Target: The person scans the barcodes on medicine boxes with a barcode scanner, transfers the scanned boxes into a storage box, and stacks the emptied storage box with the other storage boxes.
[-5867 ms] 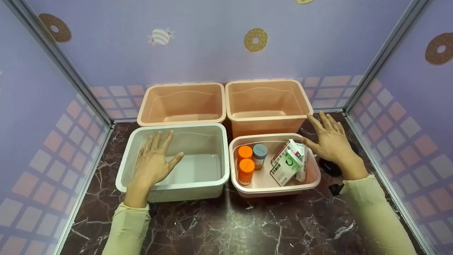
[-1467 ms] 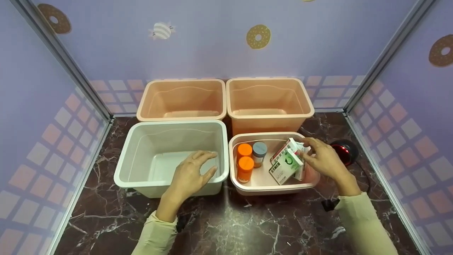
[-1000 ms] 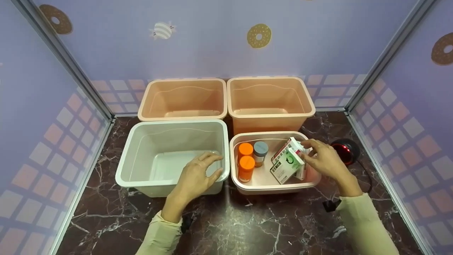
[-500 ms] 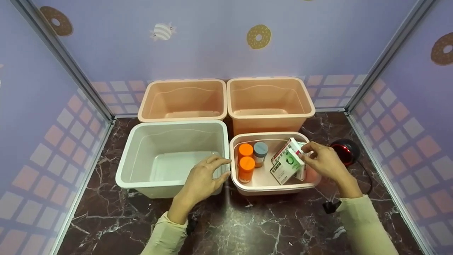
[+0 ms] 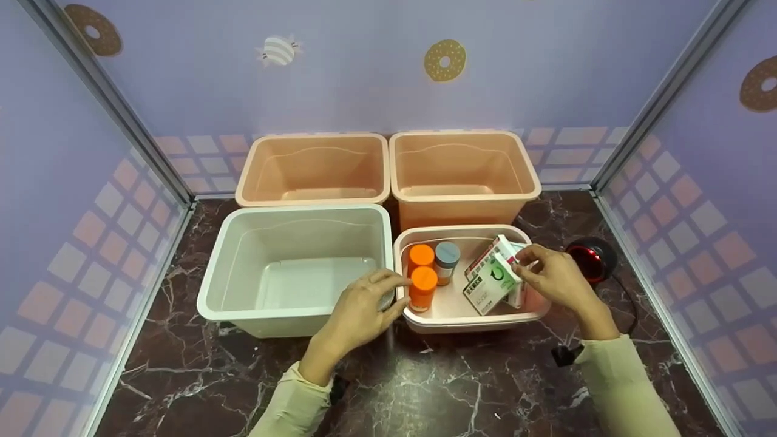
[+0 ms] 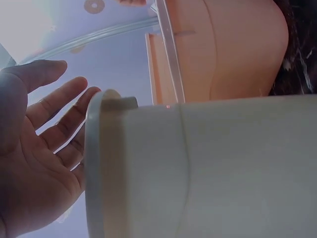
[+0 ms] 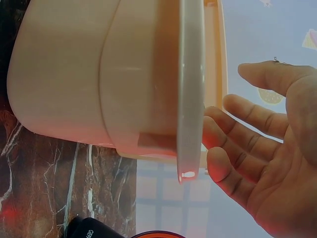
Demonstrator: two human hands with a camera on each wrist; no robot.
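Observation:
Over the near rim of the low pale pink bin (image 5: 479, 321), my left hand (image 5: 361, 306) reaches with relaxed fingers, its fingertips right beside the front orange-capped bottle (image 5: 423, 290). Behind that stand a second orange-capped bottle (image 5: 420, 258) and a grey-capped bottle (image 5: 446, 262). My right hand (image 5: 553, 276) hovers above the bin's right end, thumb and forefinger apart at the top edges of the medicine boxes. A green-and-white box (image 5: 489, 286) leans in front; a red-and-white box (image 5: 484, 258) sits behind it. In the right wrist view, the right fingers (image 7: 242, 144) hold nothing.
A larger grey-white bin (image 5: 267, 314) stands to the left of the pink one. Two peach bins (image 5: 312, 204) (image 5: 461, 212) line the back wall. A black round device (image 5: 590, 260) with a red glow and a cable sits at the right on the dark marbled surface.
My left hand has moved right, from over the grey-white bin to the orange-capped bottles. My right hand came in earlier from beyond the pink bin's edge and has since stayed near the boxes.

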